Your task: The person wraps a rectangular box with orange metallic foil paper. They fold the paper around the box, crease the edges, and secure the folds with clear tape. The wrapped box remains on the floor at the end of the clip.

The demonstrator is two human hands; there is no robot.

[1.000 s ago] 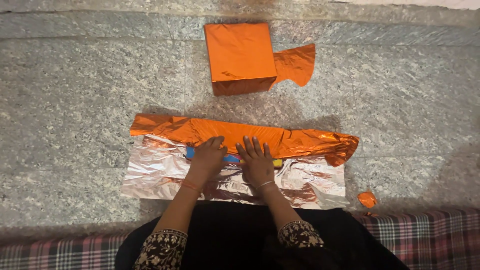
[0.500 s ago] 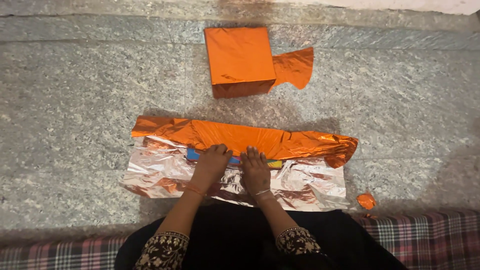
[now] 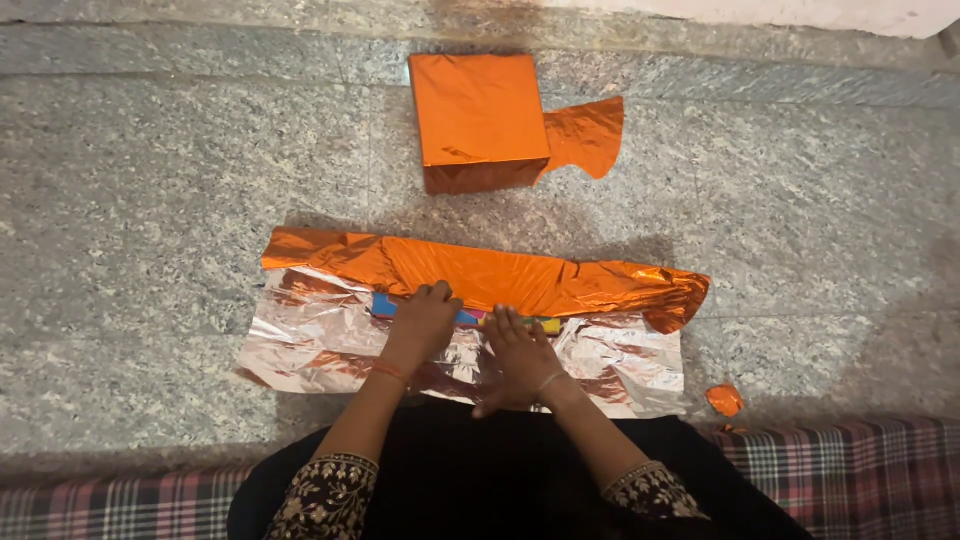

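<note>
The left hand [image 3: 422,322] reaches forward from a dark sleeve with patterned cuff, palm down, fingers curled over the blue end of a long flat colourful box [image 3: 470,318]. Its grip is released: it presses on the box rather than closing round it. A thin red thread circles the wrist.

The box lies across the middle of a foil wrapping sheet [image 3: 320,335] spread on the floor. Only its blue left end, a pink stretch between the hands and a yellow-green right tip show. The sheet is crinkled and shiny, silver on the upturned inner face; its far edge is folded over towards the box, showing a glossy orange side with creases.

The right hand [image 3: 515,358] lies flat just beside the left, fingers spread and pointing forward onto the box and the silver foil, grip likewise released. A thin bangle sits at its wrist.

Further away stands a square box wrapped in orange foil [image 3: 478,115], a loose orange flap beside it. A small crumpled orange scrap [image 3: 724,399] lies near the sheet's right corner. The floor [image 3: 150,180] is speckled grey stone.
</note>
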